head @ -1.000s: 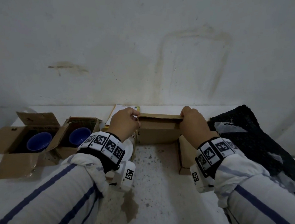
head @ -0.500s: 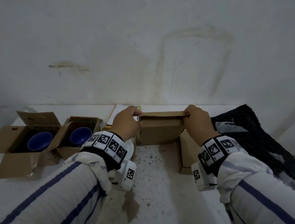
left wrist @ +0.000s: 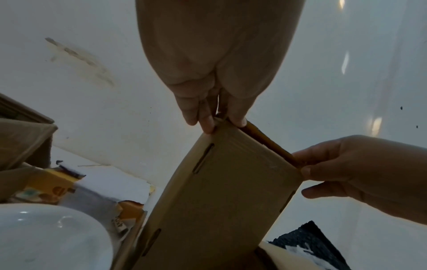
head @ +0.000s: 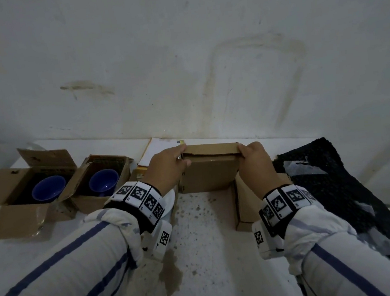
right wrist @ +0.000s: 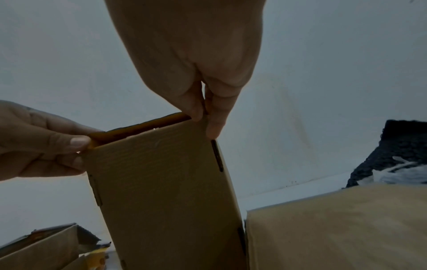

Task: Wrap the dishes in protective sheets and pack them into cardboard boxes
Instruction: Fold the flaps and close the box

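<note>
A flat brown cardboard box panel [head: 210, 171] stands upright against the wall at the back of the counter. My left hand [head: 167, 168] pinches its top left corner [left wrist: 217, 124] and my right hand [head: 254, 159] pinches its top right corner [right wrist: 203, 117]. The folded top flap [head: 211, 149] runs between the two hands. A white dish [left wrist: 46, 235] lies below my left wrist. Two open cardboard boxes [head: 9, 193] [head: 110, 179] at the left each hold a blue bowl [head: 48, 189] [head: 104, 181].
A second cardboard panel [head: 246, 202] lies by my right wrist. A black cloth with clear plastic [head: 326, 181] covers the counter's right side. White and yellow papers [head: 157, 149] lie behind my left hand. The speckled white counter [head: 201, 256] extends toward me.
Both hands have shifted slightly right and up along the panel's top edge, and the top flap has folded down closer over the panel.
</note>
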Available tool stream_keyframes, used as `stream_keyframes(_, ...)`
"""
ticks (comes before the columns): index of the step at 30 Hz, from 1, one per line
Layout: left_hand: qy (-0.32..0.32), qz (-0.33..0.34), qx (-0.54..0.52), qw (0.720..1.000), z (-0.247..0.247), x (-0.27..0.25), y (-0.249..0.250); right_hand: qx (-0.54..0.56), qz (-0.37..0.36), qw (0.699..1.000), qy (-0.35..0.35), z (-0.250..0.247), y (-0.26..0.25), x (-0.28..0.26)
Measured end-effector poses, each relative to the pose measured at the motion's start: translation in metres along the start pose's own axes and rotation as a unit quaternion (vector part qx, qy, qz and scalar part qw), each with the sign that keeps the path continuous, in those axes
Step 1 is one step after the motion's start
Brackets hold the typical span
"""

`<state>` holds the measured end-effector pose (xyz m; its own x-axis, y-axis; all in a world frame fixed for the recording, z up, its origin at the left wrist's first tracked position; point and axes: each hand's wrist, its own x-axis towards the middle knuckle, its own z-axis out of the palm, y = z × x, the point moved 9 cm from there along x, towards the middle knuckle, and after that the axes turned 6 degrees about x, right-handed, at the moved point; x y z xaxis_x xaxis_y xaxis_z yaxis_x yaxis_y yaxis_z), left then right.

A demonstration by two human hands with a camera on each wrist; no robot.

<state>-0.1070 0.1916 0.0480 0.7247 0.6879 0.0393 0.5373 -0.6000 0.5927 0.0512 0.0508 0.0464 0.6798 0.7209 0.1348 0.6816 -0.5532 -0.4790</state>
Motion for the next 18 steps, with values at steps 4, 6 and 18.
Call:
stream_keyframes(4, -0.018, 0.034, 0.065, 0.997, 0.005, -0.001, 0.002, 0.024, 0.003, 1.000, -0.005, 0.010, 0.003, -0.005)
stream_keyframes(6, -0.021, 0.045, 0.091, 0.995, 0.008, -0.002, 0.002, 0.030, 0.008, 0.999, -0.010, 0.018, 0.004, -0.010)
stream_keyframes(18, 0.018, -0.098, -0.144, 0.985, 0.005, 0.015, -0.017, 0.266, 0.155, 0.951, 0.014, 0.008, 0.030, 0.015)
